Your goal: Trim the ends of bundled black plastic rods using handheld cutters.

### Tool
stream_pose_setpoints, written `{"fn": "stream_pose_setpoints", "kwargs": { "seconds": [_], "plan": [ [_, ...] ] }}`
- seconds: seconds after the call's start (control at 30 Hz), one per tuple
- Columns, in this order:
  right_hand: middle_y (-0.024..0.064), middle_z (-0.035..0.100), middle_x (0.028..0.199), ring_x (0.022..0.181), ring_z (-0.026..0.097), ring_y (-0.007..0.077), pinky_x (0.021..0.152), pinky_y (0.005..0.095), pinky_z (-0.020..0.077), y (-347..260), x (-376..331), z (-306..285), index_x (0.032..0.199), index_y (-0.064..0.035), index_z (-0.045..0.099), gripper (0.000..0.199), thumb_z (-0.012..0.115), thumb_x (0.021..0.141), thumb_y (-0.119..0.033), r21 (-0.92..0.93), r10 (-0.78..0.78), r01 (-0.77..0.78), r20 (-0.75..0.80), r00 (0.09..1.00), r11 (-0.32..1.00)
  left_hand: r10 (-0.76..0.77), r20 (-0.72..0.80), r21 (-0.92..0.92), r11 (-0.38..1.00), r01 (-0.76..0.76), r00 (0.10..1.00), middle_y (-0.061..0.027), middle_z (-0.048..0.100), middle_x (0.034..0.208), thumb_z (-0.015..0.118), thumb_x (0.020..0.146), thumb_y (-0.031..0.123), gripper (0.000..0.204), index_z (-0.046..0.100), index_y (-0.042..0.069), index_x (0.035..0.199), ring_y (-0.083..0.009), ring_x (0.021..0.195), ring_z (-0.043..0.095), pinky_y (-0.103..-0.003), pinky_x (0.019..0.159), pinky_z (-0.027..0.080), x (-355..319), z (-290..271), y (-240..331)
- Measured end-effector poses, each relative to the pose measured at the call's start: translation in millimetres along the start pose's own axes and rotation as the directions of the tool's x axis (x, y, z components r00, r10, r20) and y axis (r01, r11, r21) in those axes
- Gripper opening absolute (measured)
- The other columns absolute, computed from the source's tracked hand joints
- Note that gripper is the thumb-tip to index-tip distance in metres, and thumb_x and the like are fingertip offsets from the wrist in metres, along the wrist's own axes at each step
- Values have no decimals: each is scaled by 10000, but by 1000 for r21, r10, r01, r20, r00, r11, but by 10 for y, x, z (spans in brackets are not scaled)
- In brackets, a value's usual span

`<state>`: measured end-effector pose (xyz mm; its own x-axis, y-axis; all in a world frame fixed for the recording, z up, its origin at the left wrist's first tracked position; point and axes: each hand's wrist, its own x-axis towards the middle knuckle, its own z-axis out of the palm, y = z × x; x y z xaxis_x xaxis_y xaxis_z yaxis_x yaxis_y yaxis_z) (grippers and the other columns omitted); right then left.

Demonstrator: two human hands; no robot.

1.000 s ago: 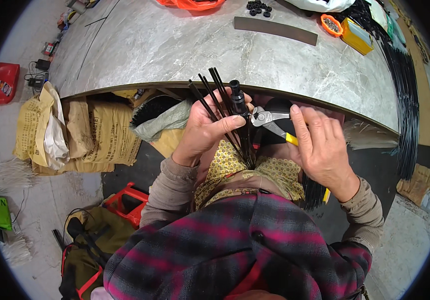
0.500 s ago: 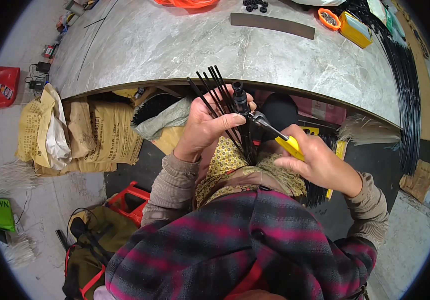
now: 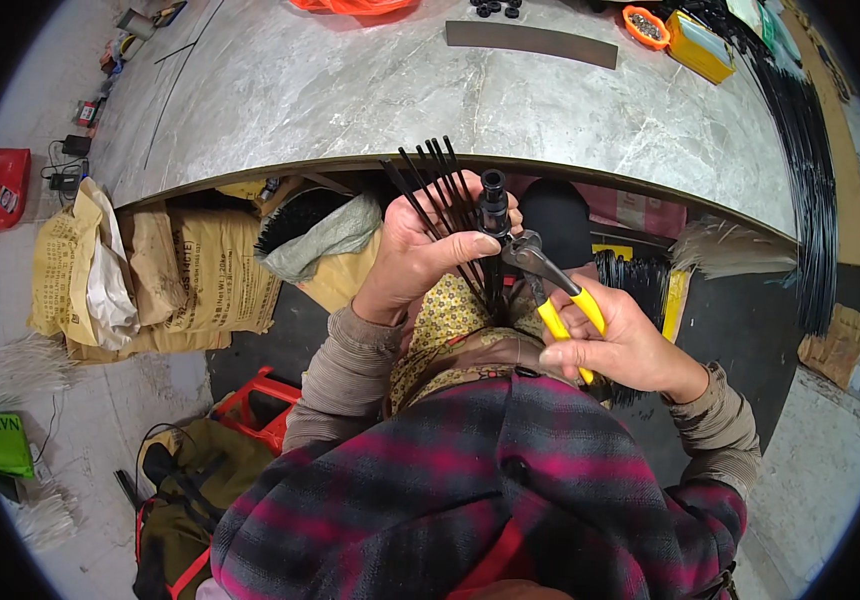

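Observation:
My left hand (image 3: pixel 422 243) is closed round several thin black rods (image 3: pixel 437 170), fanned out at the top, together with a black stepped tube-shaped fitting (image 3: pixel 493 205) standing upright. Its thumb presses against the fitting's lower part. In my right hand (image 3: pixel 622 338) is a pair of pliers (image 3: pixel 556 282) with yellow handles, which stand apart. The dark rounded head of the pliers lies right beside the fitting, near my left thumb tip; whether the jaws grip anything cannot be made out. Both hands are over my lap, in front of the table's near edge.
The grey marbled table (image 3: pixel 350 100) carries a dark flat strip (image 3: pixel 530 44), an orange bowl (image 3: pixel 647 28) of small parts and a yellow box (image 3: pixel 700 47). Long black strands (image 3: pixel 812 210) hang over its right end. Paper sacks (image 3: pixel 220 265) stand below left, near a red stool (image 3: pixel 258 405).
The pliers have turned in my right hand, so both handles now show spread apart, and that hand has come slightly lower. My left hand keeps its hold on the rods and fitting.

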<state>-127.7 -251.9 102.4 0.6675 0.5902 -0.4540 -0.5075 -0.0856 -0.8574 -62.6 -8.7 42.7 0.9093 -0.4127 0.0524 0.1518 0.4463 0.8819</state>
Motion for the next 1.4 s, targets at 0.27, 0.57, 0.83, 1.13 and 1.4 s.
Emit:
{"fn": "stream_pose_setpoints", "kwargs": {
  "seconds": [0.27,0.57,0.83,1.13,1.4],
  "plan": [
    [47,610,735,613,644,119,514,247,498,89,124,-185,914,13,540,252,768,814,-17,136,204,-233,195,959,963,17,74,85,996,-23,997,-108,692,1089,741,795,-57,413,583,-2,1173,-187,1021,661,-344,919,534,-2,32,-9],
    [140,591,1000,748,614,251,620,324,500,98,100,-113,1357,0,494,685,764,730,-66,-997,-803,53,79,591,-60,27,-120,87,996,-17,992,-129,693,1062,735,780,-43,398,601,-27,1154,-203,995,660,-349,910,526,-3,18,21],
    [147,572,964,837,656,262,689,371,541,117,-10,-59,1343,0,507,642,763,759,-76,-871,-566,138,-178,805,471,27,-85,103,995,-19,996,-141,691,1023,730,759,-48,366,625,-53,1110,-219,969,670,-354,893,541,35,52,49],
    [107,623,1042,901,615,116,832,281,502,186,-34,-56,1300,19,528,521,720,818,-29,-523,-428,262,-225,876,811,20,-27,107,994,-17,999,-154,694,976,793,707,41,393,645,-48,1060,-237,920,681,-369,859,551,101,3,33],
    [-5,563,944,828,529,46,749,208,449,204,-45,-70,1278,-11,553,436,663,857,-24,-113,-123,100,-218,968,989,-39,117,-3,999,40,992,-175,710,1047,750,730,-56,452,600,-16,1154,-262,986,697,-396,911,551,215,-145,-67]
  ]
}}
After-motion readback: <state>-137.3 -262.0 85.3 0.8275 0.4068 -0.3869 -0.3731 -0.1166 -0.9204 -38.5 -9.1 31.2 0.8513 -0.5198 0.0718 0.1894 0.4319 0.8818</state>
